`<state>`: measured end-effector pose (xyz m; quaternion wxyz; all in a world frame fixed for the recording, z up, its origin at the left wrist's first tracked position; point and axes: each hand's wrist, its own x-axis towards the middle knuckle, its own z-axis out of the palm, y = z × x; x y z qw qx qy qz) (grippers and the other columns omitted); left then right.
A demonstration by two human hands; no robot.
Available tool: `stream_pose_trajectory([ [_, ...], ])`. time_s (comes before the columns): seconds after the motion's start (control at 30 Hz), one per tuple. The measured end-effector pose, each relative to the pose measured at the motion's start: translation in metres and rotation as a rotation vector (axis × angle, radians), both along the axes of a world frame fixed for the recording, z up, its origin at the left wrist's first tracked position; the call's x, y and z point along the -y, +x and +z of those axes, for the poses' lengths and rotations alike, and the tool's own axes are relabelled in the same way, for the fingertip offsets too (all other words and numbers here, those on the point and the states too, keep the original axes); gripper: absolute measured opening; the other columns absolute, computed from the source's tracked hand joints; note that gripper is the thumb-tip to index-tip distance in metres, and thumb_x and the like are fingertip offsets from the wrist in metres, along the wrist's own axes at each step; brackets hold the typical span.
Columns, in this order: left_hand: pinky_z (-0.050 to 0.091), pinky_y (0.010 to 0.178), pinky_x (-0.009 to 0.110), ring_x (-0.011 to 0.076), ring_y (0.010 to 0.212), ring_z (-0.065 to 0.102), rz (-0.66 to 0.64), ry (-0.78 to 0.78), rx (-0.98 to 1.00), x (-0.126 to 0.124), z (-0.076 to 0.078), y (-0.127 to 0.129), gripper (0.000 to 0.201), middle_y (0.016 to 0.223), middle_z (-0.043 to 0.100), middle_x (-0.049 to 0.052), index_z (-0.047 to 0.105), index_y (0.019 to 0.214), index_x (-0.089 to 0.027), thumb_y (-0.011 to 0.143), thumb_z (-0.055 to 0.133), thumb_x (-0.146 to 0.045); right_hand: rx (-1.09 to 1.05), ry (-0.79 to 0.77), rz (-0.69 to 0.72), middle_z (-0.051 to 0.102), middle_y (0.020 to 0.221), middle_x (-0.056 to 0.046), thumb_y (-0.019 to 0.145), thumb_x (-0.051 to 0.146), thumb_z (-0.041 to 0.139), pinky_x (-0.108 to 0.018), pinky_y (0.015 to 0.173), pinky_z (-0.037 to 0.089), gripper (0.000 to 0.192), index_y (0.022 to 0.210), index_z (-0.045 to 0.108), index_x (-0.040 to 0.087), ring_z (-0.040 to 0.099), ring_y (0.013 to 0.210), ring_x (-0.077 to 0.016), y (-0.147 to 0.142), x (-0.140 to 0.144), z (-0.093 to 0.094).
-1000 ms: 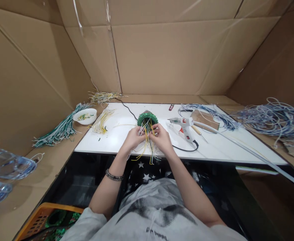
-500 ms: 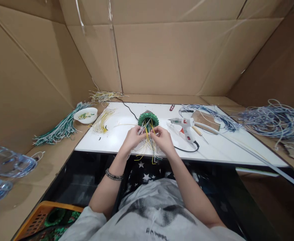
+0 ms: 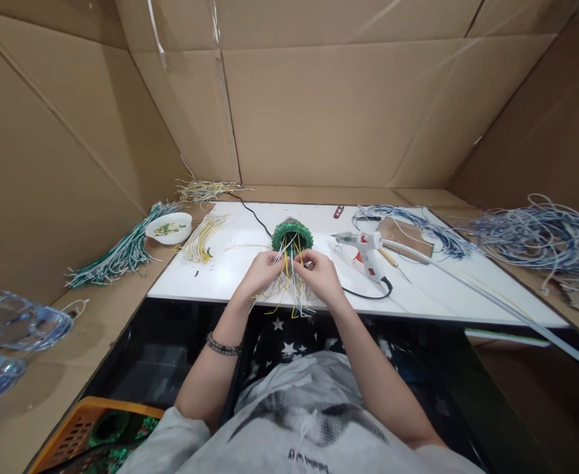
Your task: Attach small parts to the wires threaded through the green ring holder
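Note:
A green, tinsel-like bell-shaped piece [image 3: 289, 230] lies on the white board, its open mouth toward me. Thin yellow, white and green wires [image 3: 294, 289] come out of the mouth and hang over the board's front edge. My left hand [image 3: 264, 273] is closed on some of these wires at the left side. On the right, my right hand [image 3: 318, 271] pinches wires between thumb and fingers just below the mouth. Both hands are close together, and the fingertips are partly hidden among the strands.
A white glue gun [image 3: 368, 250] with a long glue stick lies right, beside an awl [image 3: 388, 258] and a brown block [image 3: 405, 238]. Wire bundles [image 3: 203, 238] and a white bowl [image 3: 169, 227] are at left. Blue-white wires [image 3: 541, 230] lie far right. An orange basket [image 3: 67, 428] stands lower left.
The wires below my hands have shifted and spread differently. My fingers have moved slightly among the strands; the green piece has stayed in place.

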<state>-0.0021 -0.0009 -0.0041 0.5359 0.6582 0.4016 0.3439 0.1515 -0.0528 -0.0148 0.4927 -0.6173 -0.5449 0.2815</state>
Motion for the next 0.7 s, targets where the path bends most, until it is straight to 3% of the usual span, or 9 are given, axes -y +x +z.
stream_pose_trajectory([
  [0.1, 0.019, 0.051, 0.025, 0.0087, 0.054, 0.026, -0.016, -0.006, 0.016, -0.0004, -0.0003, -0.0007, 0.042, 0.055, 0.035, -0.006, 0.053, 0.062, -0.019, 0.075, 0.075, -0.052, -0.01, 0.002, 0.016, 0.066, 0.075, 0.005, 0.075, 0.04, 0.062, -0.025, 0.053, 0.032, 0.016, 0.078, 0.065, 0.025, 0.045, 0.052, -0.0111, -0.0001, 0.0001, 0.0],
  [0.3, 0.019, 0.051, 0.025, 0.0078, 0.053, 0.027, -0.041, -0.021, 0.05, -0.0028, -0.0024, 0.0001, 0.037, 0.056, 0.038, -0.006, 0.057, 0.064, -0.018, 0.073, 0.078, -0.047, 0.0, -0.001, 0.017, 0.065, 0.076, 0.004, 0.075, 0.042, 0.06, -0.027, 0.056, 0.033, 0.019, 0.077, 0.063, 0.024, 0.045, 0.053, -0.0116, -0.0006, 0.0011, 0.002],
  [0.5, 0.027, 0.054, 0.024, 0.0083, 0.056, 0.035, -0.045, -0.036, 0.092, -0.0018, -0.0008, 0.0022, 0.024, 0.062, 0.051, -0.004, 0.066, 0.072, -0.015, 0.067, 0.078, -0.036, -0.003, -0.006, 0.016, 0.058, 0.065, 0.005, 0.075, 0.043, 0.057, -0.027, 0.056, 0.031, 0.02, 0.075, 0.063, 0.024, 0.044, 0.054, -0.0131, 0.0001, 0.0005, 0.0021],
  [0.7, 0.031, 0.056, 0.025, 0.0097, 0.059, 0.042, -0.023, -0.045, 0.103, -0.002, -0.0011, 0.0034, 0.025, 0.066, 0.057, -0.002, 0.066, 0.072, -0.016, 0.06, 0.081, -0.033, -0.015, -0.007, 0.023, 0.054, 0.06, 0.005, 0.074, 0.043, 0.057, -0.027, 0.055, 0.031, 0.02, 0.075, 0.065, 0.025, 0.044, 0.054, -0.0141, 0.0009, 0.0, 0.0007],
])
